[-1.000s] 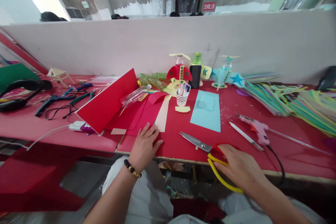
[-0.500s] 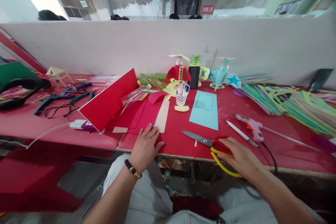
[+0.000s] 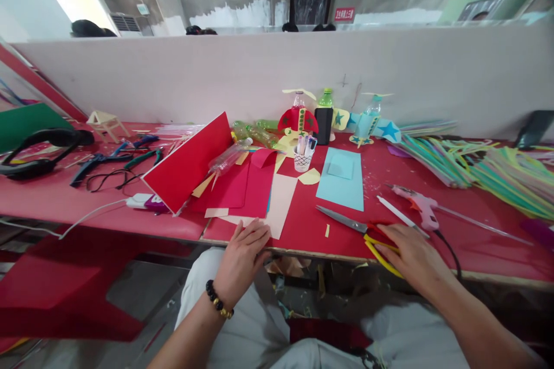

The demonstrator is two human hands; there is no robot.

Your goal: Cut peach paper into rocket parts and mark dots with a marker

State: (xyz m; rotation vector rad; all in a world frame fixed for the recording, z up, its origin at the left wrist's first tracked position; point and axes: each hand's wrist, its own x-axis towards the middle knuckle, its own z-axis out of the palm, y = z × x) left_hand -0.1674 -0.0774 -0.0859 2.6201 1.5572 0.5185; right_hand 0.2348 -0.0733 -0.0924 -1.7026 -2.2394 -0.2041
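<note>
The left hand (image 3: pixel 243 255) is laid flat, fingers spread, on the near edge of the red counter (image 3: pixel 476 225), where the lower corner of a pale pink paper strip (image 3: pixel 281 206) is pressed under its fingertips; nothing is gripped by it. A dark bead bracelet (image 3: pixel 217 300) is worn on its wrist. The right hand (image 3: pixel 413 256) is rested over the yellow handles of the scissors (image 3: pixel 361 230), with the fingers loosely curled on them; whether the loops are actually gripped cannot be told. The scissors are lying on the counter near its front edge, with the blades closed and pointed left toward the paper strip. Just beyond the scissors a white glue stick (image 3: pixel 400 216) and a pink glue gun (image 3: pixel 418 207) are seen. A light blue sheet (image 3: pixel 341 187) is laid flat behind the blades, and magenta sheets (image 3: pixel 244 190) are spread to the left of the strip. A red board (image 3: pixel 190 164) is propped at a tilt, with a clear plastic bottle (image 3: pixel 229 157) lying against it. A white cup of pens (image 3: pixel 303 158) and bottle-built paper planes (image 3: pixel 298 118) are stood further back, near the partition wall.
</note>
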